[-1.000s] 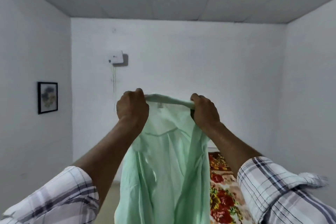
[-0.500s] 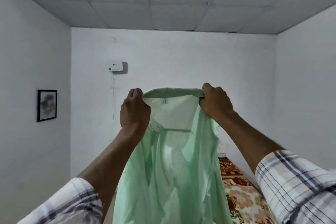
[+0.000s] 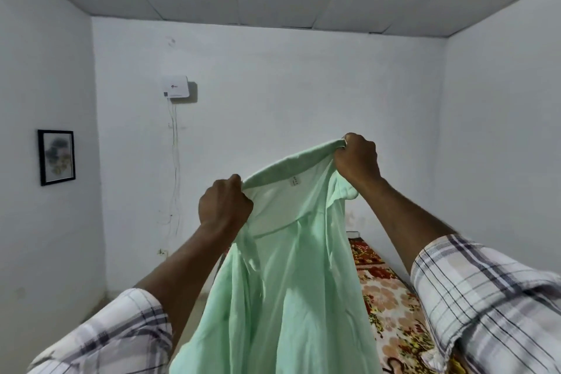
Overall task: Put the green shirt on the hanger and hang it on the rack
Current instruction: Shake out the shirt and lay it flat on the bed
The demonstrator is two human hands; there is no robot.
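A pale green shirt (image 3: 288, 276) hangs in the air in front of me, held up by its collar with the inside label facing me. My left hand (image 3: 224, 206) grips the collar's left end. My right hand (image 3: 358, 161) grips the right end, higher and farther right, so the collar is stretched on a slant. The shirt's body drops down out of the bottom of the view. No hanger and no rack show in the view.
A floral red and cream bed cover (image 3: 391, 307) lies low at the right. A white box with dangling wires (image 3: 175, 86) is mounted on the far wall. A framed picture (image 3: 56, 157) hangs on the left wall.
The view has swung left and down. My right hand has risen and moved right while my left hand has dropped, spreading the collar wider and tilting it.
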